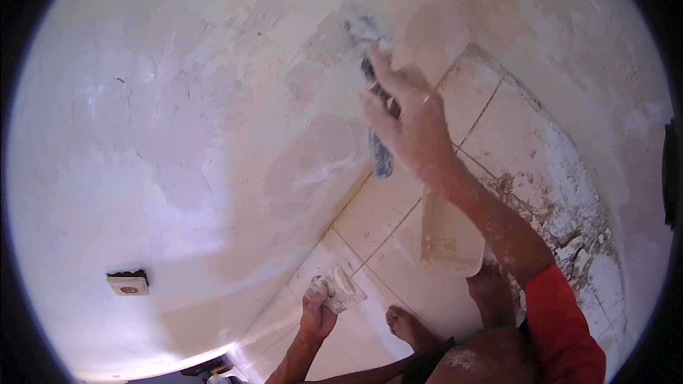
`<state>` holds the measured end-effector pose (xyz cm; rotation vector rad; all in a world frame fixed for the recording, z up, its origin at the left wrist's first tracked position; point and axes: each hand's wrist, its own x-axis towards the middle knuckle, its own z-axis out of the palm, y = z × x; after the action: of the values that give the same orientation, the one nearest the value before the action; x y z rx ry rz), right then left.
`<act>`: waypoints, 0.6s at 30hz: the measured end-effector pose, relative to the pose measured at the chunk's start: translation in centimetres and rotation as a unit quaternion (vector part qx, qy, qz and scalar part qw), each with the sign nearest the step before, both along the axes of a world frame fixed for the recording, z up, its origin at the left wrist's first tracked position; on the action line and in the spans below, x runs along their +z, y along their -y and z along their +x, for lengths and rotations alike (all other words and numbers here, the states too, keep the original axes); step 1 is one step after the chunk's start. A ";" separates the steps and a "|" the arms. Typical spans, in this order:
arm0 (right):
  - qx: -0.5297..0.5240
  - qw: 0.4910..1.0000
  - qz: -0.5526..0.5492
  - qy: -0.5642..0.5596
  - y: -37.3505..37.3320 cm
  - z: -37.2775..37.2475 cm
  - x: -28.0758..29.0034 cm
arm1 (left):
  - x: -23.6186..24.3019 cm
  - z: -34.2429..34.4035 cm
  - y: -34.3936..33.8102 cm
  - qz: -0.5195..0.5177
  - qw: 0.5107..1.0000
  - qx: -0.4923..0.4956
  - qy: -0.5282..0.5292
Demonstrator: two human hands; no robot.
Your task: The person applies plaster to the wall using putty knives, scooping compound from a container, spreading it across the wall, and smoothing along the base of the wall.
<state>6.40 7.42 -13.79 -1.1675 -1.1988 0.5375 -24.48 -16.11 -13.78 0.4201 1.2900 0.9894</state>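
Observation:
My right hand (416, 124), dusted white, is closed around the dark handle of a putty knife (382, 160). Its blade, blurred and smeared with pale filler, is at the patchy wall (178, 92), near the corner. Lower down, my left hand (318, 311) grips a flat, filler-coated scraper (344, 290) with a lump of whitish paste on it. That scraper is held over the floor tiles, apart from the wall. Only part of its shape shows behind the paste and fingers.
A cream plastic tub (452, 242) stands on the tiled floor (380, 217) beside my bare feet (413, 331). Flaked plaster debris (569, 256) lies along the right wall. A socket (128, 283) sits in the left wall. Several dark items (210, 368) appear at the bottom edge.

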 end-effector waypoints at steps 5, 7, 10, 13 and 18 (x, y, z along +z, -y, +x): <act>0.079 0.995 -0.025 0.058 3.5 -2.7 0.4 | -0.3 -0.6 0.1 -0.004 1.000 -0.003 0.000; 0.092 0.993 -0.023 0.068 4.5 -2.5 -0.5 | -0.2 -0.7 0.0 -0.001 1.000 -0.004 -0.003; 0.101 0.991 0.010 0.087 4.9 -1.2 -1.7 | -0.2 -0.5 0.1 0.006 1.000 -0.002 0.007; 0.001 0.990 0.052 0.133 2.1 0.4 -1.7 | -0.2 -0.5 0.4 0.011 1.000 -0.006 0.008; -0.043 0.970 0.051 0.233 -2.1 -0.1 -4.0 | -0.4 -0.8 0.9 0.008 1.000 0.007 -0.001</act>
<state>6.34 9.53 -17.76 -1.2910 -1.5457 0.1319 -25.30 -17.02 -14.16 0.4240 1.2894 1.0114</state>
